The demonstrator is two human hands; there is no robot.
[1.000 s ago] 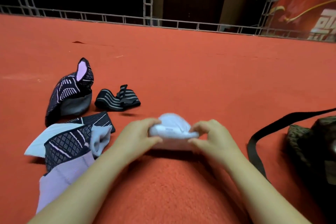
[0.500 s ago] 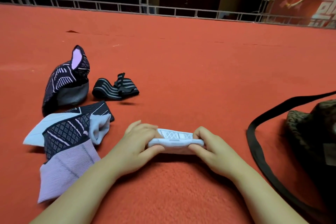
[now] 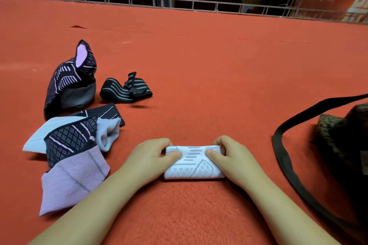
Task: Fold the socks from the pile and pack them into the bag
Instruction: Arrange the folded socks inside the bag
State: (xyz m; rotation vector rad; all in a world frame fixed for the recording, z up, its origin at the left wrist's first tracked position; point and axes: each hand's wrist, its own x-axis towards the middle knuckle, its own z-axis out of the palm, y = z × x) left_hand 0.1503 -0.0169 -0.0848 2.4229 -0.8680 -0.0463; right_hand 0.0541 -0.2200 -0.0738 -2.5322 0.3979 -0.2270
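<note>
We pinch the folded white sock [image 3: 194, 162] with our left hand [image 3: 148, 158] and right hand [image 3: 236, 158], left of the bag [image 3: 342, 145].

From my feed the red carpet [image 3: 219, 69] is evenly and warmly lit, seemingly from overhead, with short soft shadows under the loose socks [image 3: 75, 145] and beneath both forearms. Beyond the metal railing [image 3: 179, 4] everything drops to near black. The wide lens bows that railing (most at the corners), and the dark bag [image 3: 342, 145] at right loses detail in shadow. No glare; the near field is sharp.
</note>
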